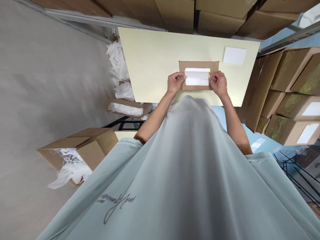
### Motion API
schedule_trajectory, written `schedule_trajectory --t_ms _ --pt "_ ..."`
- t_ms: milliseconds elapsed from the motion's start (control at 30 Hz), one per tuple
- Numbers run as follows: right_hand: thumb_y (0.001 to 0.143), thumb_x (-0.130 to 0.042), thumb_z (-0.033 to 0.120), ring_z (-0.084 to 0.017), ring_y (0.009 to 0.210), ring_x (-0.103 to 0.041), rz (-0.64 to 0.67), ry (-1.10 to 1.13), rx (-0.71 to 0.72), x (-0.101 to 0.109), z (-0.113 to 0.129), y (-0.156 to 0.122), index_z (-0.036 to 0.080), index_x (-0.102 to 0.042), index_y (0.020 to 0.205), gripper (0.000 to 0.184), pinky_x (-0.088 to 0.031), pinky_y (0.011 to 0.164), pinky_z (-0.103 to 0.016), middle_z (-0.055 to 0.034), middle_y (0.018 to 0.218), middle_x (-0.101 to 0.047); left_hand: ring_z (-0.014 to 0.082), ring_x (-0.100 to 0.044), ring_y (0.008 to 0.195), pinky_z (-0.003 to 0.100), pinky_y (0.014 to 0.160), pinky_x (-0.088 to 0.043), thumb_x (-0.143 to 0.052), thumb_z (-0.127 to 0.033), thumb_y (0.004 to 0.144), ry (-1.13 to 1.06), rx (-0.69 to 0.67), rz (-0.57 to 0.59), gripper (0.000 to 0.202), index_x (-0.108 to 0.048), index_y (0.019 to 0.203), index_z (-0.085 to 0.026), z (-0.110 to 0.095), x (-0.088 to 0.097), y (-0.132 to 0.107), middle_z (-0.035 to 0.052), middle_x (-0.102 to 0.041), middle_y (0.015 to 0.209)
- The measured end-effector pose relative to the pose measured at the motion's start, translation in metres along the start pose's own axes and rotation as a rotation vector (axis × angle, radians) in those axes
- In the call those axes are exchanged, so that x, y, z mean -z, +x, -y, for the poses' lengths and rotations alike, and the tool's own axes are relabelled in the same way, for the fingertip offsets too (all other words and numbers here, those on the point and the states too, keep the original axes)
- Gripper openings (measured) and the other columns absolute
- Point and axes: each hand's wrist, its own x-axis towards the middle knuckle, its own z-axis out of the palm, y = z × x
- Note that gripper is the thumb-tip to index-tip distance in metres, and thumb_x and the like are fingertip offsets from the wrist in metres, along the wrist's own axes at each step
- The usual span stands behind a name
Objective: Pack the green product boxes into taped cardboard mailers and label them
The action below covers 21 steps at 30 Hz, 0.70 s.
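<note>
A white label point(197, 80) with a small yellow mark at its right end lies over a flat brown cardboard box point(200, 64). A crease or curl runs along the label's length. My left hand point(175, 82) pinches its left end between thumb and fingertips. At the opposite end, my right hand point(219, 82) is closed in a similar pinch. Whether the label's middle touches the cardboard I cannot tell. Beneath the box is a pale yellow tabletop point(152, 63).
A white rectangular stack or sheet point(234, 55) lies at the table's back right. Cardboard boxes point(287, 93) are piled on the right, and more boxes point(175, 15) line the back. At left stands an open carton point(95, 150) with white packing material; more white wrapping point(117, 61) lies beside the table.
</note>
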Motion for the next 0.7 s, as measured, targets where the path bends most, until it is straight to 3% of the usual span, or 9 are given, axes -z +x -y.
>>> schedule_trajectory --t_ms 200,433,567,700 --pt "0.112 -0.069 0.051 -0.033 0.113 -0.067 -0.011 -0.009 0.015 0.0 0.004 -0.001 0.026 -0.071 0.103 0.027 -0.058 0.113 -0.064 -0.0101 0.102 -0.07 0.0195 -0.048 0.073 0.034 0.073 -0.04 -0.098 -0.039 0.076 0.065 -0.03 0.001 0.03 -0.071 0.079 -0.025 -0.008 0.001 -0.006 -0.0037 -0.041 0.068" --pt "0.1 -0.086 0.047 -0.032 0.11 -0.065 -0.04 -0.026 -0.068 -0.008 0.012 0.002 0.025 -0.068 0.097 0.029 -0.054 0.116 -0.064 -0.0071 0.1 -0.068 0.0189 -0.048 0.076 0.031 0.077 -0.043 -0.103 -0.024 0.065 0.217 -0.09 -0.024 0.039 -0.07 0.087 -0.026 -0.017 -0.002 -0.016 -0.0037 -0.049 0.079" --pt "0.102 -0.083 0.043 -0.03 0.105 -0.065 -0.117 -0.018 -0.177 -0.015 0.013 0.008 0.027 -0.062 0.084 0.032 -0.054 0.117 -0.058 -0.0056 0.092 -0.067 0.0193 -0.05 0.076 0.031 0.076 -0.043 -0.103 -0.031 0.074 0.239 -0.094 -0.078 0.039 -0.067 0.09 -0.027 -0.01 -0.003 -0.012 -0.0044 -0.049 0.077" --pt "0.112 -0.069 0.055 -0.035 0.121 -0.068 -0.166 -0.093 -0.224 -0.026 0.022 0.005 0.024 -0.07 0.103 0.032 -0.052 0.12 -0.062 -0.0142 0.112 -0.075 0.0219 -0.062 0.085 0.033 0.082 -0.048 -0.102 -0.044 0.082 0.319 -0.05 -0.128 0.047 -0.062 0.102 -0.028 -0.004 -0.003 -0.013 -0.0035 -0.058 0.081"
